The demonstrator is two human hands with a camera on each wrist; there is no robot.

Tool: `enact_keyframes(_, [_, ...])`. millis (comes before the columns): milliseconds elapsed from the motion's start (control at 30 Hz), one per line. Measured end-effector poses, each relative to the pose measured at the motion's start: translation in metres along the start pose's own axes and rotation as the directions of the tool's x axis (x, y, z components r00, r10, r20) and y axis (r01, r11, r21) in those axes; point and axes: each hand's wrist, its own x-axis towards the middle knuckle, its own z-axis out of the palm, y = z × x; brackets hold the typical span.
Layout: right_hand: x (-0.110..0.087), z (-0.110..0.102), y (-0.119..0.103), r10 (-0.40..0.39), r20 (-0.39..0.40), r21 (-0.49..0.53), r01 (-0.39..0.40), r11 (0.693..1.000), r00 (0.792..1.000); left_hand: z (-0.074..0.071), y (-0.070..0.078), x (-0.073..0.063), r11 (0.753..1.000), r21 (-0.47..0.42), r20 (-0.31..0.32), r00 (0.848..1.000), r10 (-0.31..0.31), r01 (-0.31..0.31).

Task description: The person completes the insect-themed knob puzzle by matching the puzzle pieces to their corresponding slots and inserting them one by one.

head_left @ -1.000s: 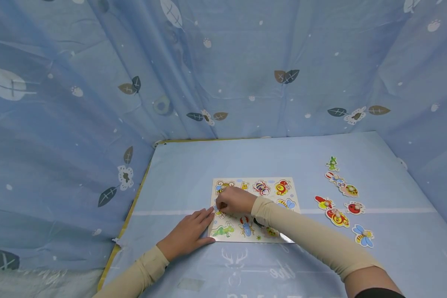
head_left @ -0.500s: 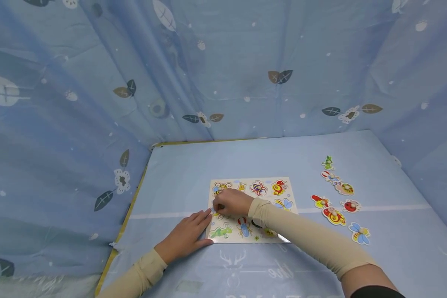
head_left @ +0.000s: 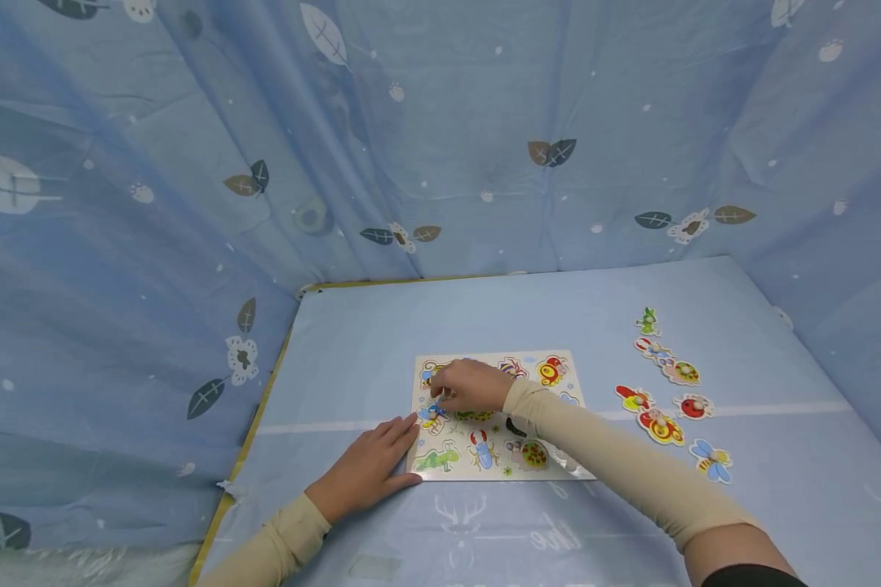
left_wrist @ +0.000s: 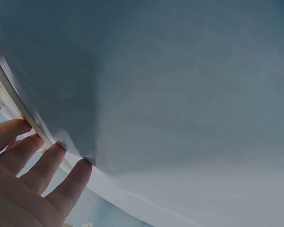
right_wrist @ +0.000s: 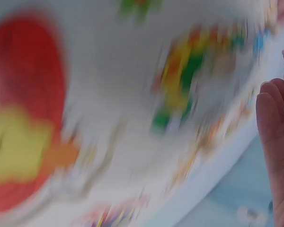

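Observation:
A pale wooden insect puzzle board (head_left: 461,473) lies in the middle of the table in the head view. My left hand (head_left: 367,461) lies beside it with extended fingers at its left edge; the left wrist view shows those fingertips (left_wrist: 80,172) right along the edge. Over the board's upper left part is my right hand (head_left: 477,385), its fingers bent loosely. Just below its fingertips a blue-winged insect piece (head_left: 431,417) sits at the board's left side. In the right wrist view the fingers (right_wrist: 274,127) hold nothing, and the board (right_wrist: 109,71) is blurred by motion.
Loose insect pieces lie to the right of the board, among them a ladybug (head_left: 694,406), a bee (head_left: 712,461), a red butterfly (head_left: 661,425) and a green one (head_left: 648,321). A patterned blue curtain (head_left: 440,114) rises behind the table.
My right hand has moved up and slightly right, away from the blue-winged insect piece, which now shows. More of the board's lower right is uncovered. My left hand stays at the edge.

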Motion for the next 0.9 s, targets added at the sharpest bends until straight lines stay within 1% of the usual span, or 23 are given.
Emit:
enact_keyframes(33, [-0.004,-0.005,0.005,0.017,-0.015,0.017,-0.017,1.000,1.000,0.000,0.000,0.000,1.000,0.002,-0.002,1.000,0.000,0.000])
enact_keyframes(100, [-0.012,-0.015,0.018,0.051,-0.050,0.022,-0.050,0.999,0.997,0.001,0.000,0.000,1.000,0.009,-0.003,1.000,-0.004,0.004])
enact_keyframes(233, [-0.032,-0.033,0.048,0.117,-0.116,-0.007,-0.119,0.993,0.986,-0.001,0.000,0.000,1.000,0.010,-0.002,1.000,-0.012,0.012])
enact_keyframes(333, [-0.050,-0.046,0.073,0.198,-0.144,-0.022,-0.203,0.979,0.970,-0.001,0.001,-0.001,1.000,-0.001,0.002,1.000,-0.012,0.012])
enact_keyframes(400, [-0.064,-0.054,0.089,0.274,-0.165,-0.024,-0.282,0.959,0.947,-0.001,0.001,-0.001,1.000,-0.006,0.004,1.000,-0.015,0.015])
enact_keyframes(467, [-0.079,-0.062,0.107,0.351,-0.202,-0.021,-0.362,0.932,0.914,-0.001,0.002,0.000,1.000,-0.008,0.008,1.000,-0.018,0.018])
enact_keyframes(500, [-0.086,-0.066,0.117,0.393,-0.219,-0.016,-0.406,0.914,0.893,-0.001,0.002,0.000,1.000,-0.009,0.011,1.000,-0.020,0.020])
enact_keyframes(533, [-0.094,-0.070,0.125,0.439,-0.234,-0.006,-0.452,0.892,0.868,-0.001,0.002,0.000,1.000,-0.010,0.013,1.000,-0.022,0.022])
enact_keyframes(600, [-0.111,-0.080,0.140,0.524,-0.264,0.016,-0.540,0.842,0.810,-0.001,0.002,0.001,1.000,-0.012,0.017,1.000,-0.025,0.025])
enact_keyframes(700, [-0.137,-0.092,0.160,0.633,-0.279,0.048,-0.648,0.760,0.722,-0.002,0.003,0.002,1.000,-0.008,0.024,0.999,-0.028,0.029])
enact_keyframes(767, [-0.154,-0.097,0.172,0.668,-0.294,0.051,-0.686,0.725,0.684,-0.002,0.003,0.002,1.000,0.000,0.028,0.999,-0.031,0.031])
enact_keyframes(800, [-0.163,-0.098,0.179,0.678,-0.302,0.048,-0.699,0.713,0.670,-0.002,0.004,0.002,0.999,0.005,0.030,0.999,-0.034,0.033])
enact_keyframes(833, [-0.171,-0.100,0.185,0.687,-0.307,0.046,-0.711,0.702,0.659,-0.003,0.004,0.002,0.999,0.010,0.034,0.999,-0.037,0.036])
enact_keyframes(900, [-0.186,-0.102,0.195,0.696,-0.318,0.041,-0.724,0.689,0.644,-0.004,0.005,0.002,0.999,0.013,0.038,0.998,-0.040,0.040])
